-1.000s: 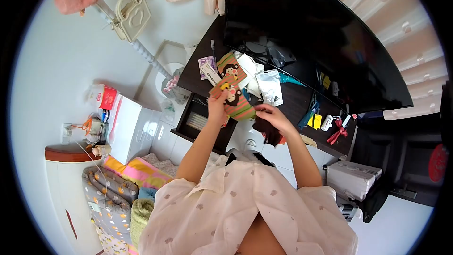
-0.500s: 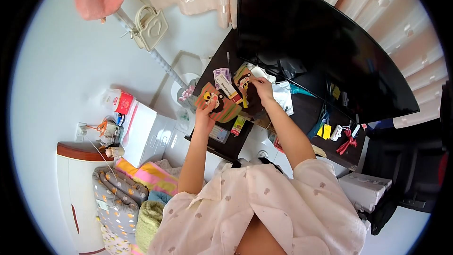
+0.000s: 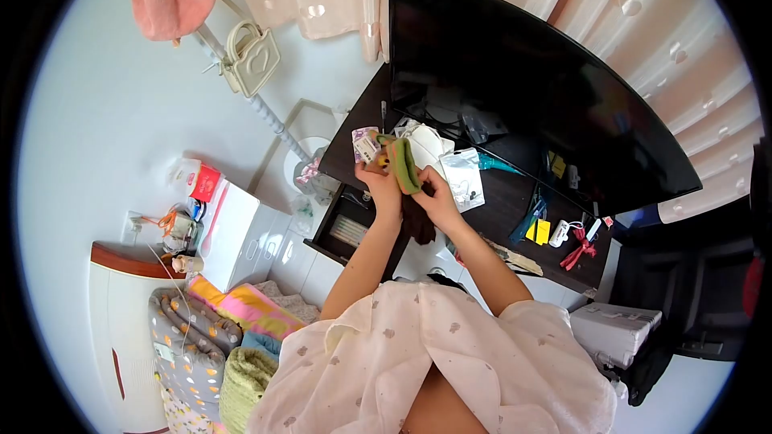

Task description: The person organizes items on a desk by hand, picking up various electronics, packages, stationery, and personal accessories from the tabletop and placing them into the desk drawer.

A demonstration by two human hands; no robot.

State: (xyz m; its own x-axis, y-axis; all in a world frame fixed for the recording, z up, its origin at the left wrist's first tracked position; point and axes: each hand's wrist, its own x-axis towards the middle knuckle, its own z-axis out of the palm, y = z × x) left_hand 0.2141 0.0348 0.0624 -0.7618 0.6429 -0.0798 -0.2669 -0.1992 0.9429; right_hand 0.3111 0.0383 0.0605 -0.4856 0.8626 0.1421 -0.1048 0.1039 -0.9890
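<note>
Fingers (image 3: 426, 179) on green cloth (image 3: 404, 167), dark desk (image 3: 497, 207), screen (image 3: 523, 88), curtains (image 3: 675, 72)

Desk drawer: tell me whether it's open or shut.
Open: the drawer juts out from the desk, with its inside showing.

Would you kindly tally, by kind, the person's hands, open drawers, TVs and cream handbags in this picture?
Hands: 2, the left hand and the right hand
Open drawer: 1
TV: 1
Cream handbag: 1
Total: 5
</note>
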